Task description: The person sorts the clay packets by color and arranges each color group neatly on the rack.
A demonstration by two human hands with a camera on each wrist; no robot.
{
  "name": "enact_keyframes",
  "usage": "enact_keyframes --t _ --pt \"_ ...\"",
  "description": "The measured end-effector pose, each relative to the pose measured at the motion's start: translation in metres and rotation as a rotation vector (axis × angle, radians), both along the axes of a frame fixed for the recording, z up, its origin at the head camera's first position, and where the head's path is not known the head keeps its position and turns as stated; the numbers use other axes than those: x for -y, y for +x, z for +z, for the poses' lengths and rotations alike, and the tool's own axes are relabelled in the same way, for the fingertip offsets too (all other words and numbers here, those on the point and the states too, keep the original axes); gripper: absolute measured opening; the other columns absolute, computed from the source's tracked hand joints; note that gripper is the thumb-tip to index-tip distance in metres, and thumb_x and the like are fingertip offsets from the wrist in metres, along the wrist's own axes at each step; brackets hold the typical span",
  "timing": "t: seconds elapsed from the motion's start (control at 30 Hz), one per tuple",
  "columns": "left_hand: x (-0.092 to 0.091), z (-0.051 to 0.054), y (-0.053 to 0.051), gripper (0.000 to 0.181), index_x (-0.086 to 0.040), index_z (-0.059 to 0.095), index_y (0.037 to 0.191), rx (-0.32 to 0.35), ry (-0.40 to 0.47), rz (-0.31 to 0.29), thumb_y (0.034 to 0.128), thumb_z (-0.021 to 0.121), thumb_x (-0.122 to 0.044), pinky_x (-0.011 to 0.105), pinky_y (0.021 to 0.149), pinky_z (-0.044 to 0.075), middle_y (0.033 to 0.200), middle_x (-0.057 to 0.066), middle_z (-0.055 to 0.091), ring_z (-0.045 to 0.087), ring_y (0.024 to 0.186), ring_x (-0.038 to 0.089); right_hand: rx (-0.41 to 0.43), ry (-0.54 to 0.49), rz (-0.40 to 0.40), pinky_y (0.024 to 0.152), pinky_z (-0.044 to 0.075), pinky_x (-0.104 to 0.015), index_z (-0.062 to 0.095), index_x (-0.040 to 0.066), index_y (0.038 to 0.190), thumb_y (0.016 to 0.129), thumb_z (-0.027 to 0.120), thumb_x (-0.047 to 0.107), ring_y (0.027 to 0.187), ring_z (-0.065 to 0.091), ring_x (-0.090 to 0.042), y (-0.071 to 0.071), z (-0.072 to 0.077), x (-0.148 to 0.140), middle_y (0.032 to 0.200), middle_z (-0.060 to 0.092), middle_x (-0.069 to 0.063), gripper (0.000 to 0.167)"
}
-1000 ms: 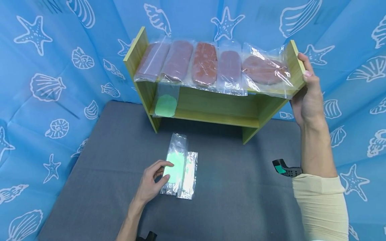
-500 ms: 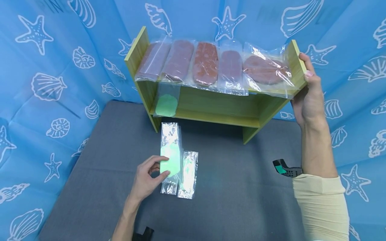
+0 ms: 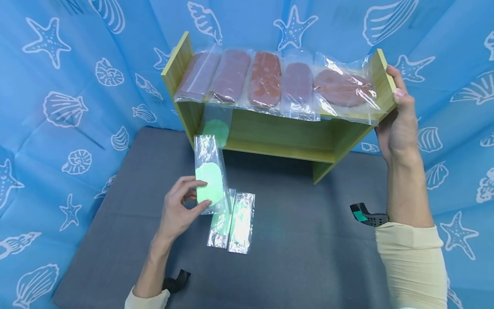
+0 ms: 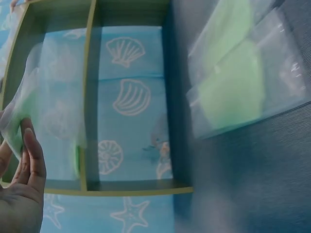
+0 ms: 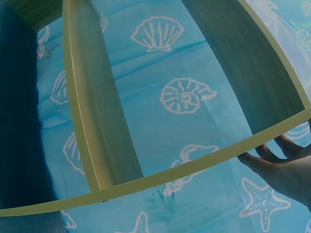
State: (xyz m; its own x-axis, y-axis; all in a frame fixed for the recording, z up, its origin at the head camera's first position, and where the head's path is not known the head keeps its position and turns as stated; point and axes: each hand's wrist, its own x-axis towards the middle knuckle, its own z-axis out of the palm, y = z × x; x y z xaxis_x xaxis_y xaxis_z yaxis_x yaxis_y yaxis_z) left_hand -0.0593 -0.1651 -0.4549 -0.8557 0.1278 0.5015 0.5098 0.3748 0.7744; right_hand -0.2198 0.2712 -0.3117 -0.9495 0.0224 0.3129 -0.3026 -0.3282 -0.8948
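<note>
My left hand (image 3: 179, 212) pinches a clear zip bag (image 3: 210, 184) holding a flat light-green piece, between thumb and fingers. The bag is raised in front of the shelf's lower left corner. In the left wrist view the same bag (image 4: 22, 109) stands at the lower shelf board. My right hand (image 3: 399, 124) grips the right side panel of the small wooden shelf (image 3: 278, 151), its thumb on the front edge. Another green bag (image 3: 217, 128) leans on the lower tier at left, partly covered. Two more green bags, a left one (image 3: 220, 227) and a right one (image 3: 242, 223), lie on the table.
Several clear bags with reddish-brown flat pieces (image 3: 265, 79) line the shelf's top. Behind the shelf hangs a blue curtain (image 3: 247, 21) with shell and starfish prints. A grey cloth (image 3: 301, 257) covers the table. Each wrist wears a black camera mount (image 3: 368, 216).
My left hand has lifted the top green bag off the one beneath and carried it up and left towards the shelf. My right hand keeps its grip on the side panel.
</note>
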Motion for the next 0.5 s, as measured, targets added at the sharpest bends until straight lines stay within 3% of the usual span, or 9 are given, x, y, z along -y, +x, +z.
enact_keyframes --t 0.13,0.17,0.2,0.27,0.3,0.37,0.4,0.5 --pt "0.008 -0.016 -0.014 0.049 -0.004 0.067 0.122 -0.029 0.007 0.0 0.0761 0.083 0.004 0.028 0.076 0.054 0.117 0.015 0.058 0.057 0.073 0.02 0.01 0.008 -0.009 0.078 0.043 -0.035 0.053 0.021 0.142 0.086 0.046 0.026 0.112 0.049 -0.029 0.001 -0.001 0.0 0.142 0.042 -0.016 0.057" --pt "0.012 -0.034 -0.021 0.048 -0.005 0.066 0.124 -0.041 0.028 -0.011 0.0785 0.082 0.001 0.03 0.079 0.053 0.119 0.015 0.057 0.058 0.076 0.021 0.013 0.008 -0.01 0.078 0.043 -0.035 0.053 0.022 0.142 0.086 0.046 0.026 0.113 0.049 -0.028 0.001 -0.001 0.0 0.142 0.041 -0.016 0.057" --pt "0.015 -0.044 -0.027 0.049 -0.007 0.065 0.126 -0.054 0.042 -0.017 0.0803 0.081 -0.002 0.031 0.081 0.053 0.123 0.014 0.057 0.058 0.079 0.02 0.014 0.011 -0.011 0.078 0.043 -0.035 0.053 0.022 0.142 0.086 0.046 0.026 0.113 0.049 -0.028 0.001 -0.001 0.0 0.142 0.041 -0.015 0.057" --pt "0.018 -0.064 -0.038 0.05 -0.008 0.062 0.13 -0.079 0.069 -0.026 0.0833 0.08 -0.007 0.03 0.084 0.052 0.129 0.011 0.055 0.059 0.083 0.016 0.017 0.012 -0.013 0.078 0.043 -0.035 0.053 0.023 0.142 0.086 0.046 0.026 0.113 0.049 -0.028 0.001 -0.001 0.0 0.143 0.041 -0.015 0.057" --pt "0.018 -0.066 -0.041 0.051 -0.008 0.061 0.132 -0.086 0.083 -0.033 0.0839 0.08 -0.008 0.031 0.084 0.052 0.13 0.011 0.055 0.061 0.084 0.016 0.02 0.011 -0.014 0.078 0.043 -0.035 0.053 0.023 0.142 0.086 0.046 0.026 0.113 0.049 -0.028 0.001 -0.001 0.0 0.143 0.041 -0.015 0.057" --pt "0.013 -0.059 -0.044 0.052 -0.007 0.06 0.133 -0.084 0.088 -0.029 0.0844 0.079 -0.006 0.03 0.086 0.051 0.132 0.011 0.054 0.063 0.087 0.016 0.021 0.009 -0.014 0.077 0.043 -0.035 0.054 0.023 0.141 0.086 0.047 0.026 0.113 0.049 -0.028 0.0 0.0 0.0 0.143 0.041 -0.015 0.056" --pt "0.008 -0.04 -0.042 0.052 -0.007 0.061 0.131 -0.079 0.076 -0.015 0.0825 0.08 -0.003 0.029 0.083 0.052 0.13 0.011 0.056 0.064 0.085 0.015 0.021 0.008 -0.014 0.077 0.043 -0.034 0.054 0.023 0.141 0.086 0.047 0.026 0.112 0.049 -0.027 0.0 0.0 0.0 0.142 0.041 -0.015 0.056" --pt "-0.006 0.003 -0.035 0.051 -0.003 0.064 0.125 -0.052 0.072 0.017 0.0776 0.081 0.005 0.029 0.078 0.054 0.123 0.013 0.06 0.065 0.079 0.018 0.024 0.003 -0.013 0.074 0.044 -0.033 0.054 0.024 0.141 0.086 0.047 0.026 0.11 0.05 -0.027 0.0 0.0 0.0 0.141 0.041 -0.015 0.056"
